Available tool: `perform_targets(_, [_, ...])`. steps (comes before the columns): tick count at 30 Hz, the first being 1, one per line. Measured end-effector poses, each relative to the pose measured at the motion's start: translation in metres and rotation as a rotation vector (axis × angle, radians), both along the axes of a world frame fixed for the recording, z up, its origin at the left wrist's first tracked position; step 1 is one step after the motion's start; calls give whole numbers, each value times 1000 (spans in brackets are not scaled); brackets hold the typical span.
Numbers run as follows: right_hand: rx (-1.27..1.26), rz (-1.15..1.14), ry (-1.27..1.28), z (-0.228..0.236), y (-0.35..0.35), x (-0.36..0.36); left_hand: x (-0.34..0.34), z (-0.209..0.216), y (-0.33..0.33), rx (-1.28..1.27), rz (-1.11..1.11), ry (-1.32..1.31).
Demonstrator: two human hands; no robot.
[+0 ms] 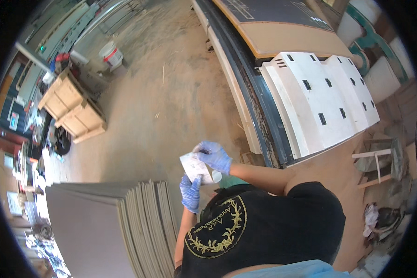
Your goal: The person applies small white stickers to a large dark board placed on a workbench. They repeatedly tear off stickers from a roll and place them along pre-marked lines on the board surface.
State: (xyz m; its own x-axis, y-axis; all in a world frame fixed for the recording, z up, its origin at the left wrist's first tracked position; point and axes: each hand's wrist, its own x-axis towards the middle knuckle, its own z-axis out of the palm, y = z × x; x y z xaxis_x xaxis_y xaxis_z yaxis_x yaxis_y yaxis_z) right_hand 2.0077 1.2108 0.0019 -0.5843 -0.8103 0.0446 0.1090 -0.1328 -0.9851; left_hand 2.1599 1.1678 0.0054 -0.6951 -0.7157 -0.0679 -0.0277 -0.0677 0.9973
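Note:
A white sheet of paper [193, 166] with faint marks is held up in front of my body. My left hand [190, 193], in a blue-and-white glove, grips its lower edge with the thumb on top. My right hand [216, 158], gloved alike, is closed at the upper right edge, fingers bent over the sheet. A small round white thing [217, 176] shows just below my right hand; its kind is unclear. Beside my left forearm stands a stack of grey-brown boards [148, 217].
Wooden boxes [81, 113] stand at the left, with a white bucket [111, 54] beyond. On the right, a white slotted panel [317, 92] lies near a long dark rail [250, 88]. A wooden frame [377, 162] sits at the far right.

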Motion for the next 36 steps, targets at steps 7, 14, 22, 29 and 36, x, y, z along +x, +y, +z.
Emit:
perform_targets(7, [112,-299,-240,1,-49,-99,-95,-27,-93,-88,-239,-62])
perform_targets(14, [-64,-644,-362,34,-115,-260,-261,1,-196,-177,-309,19])
perform_targets(22, [-86,-359,-4,56,-191,-356,-414,23,-293,-234,-360,202])
perform_targets(29, [-82,-518,178,52,-273,-448,-516,30,-387,-103,-439,129])
perform_targets(36, [-80,-610,567,56,-384,-535,-626,35,-505,-312,-577,178])
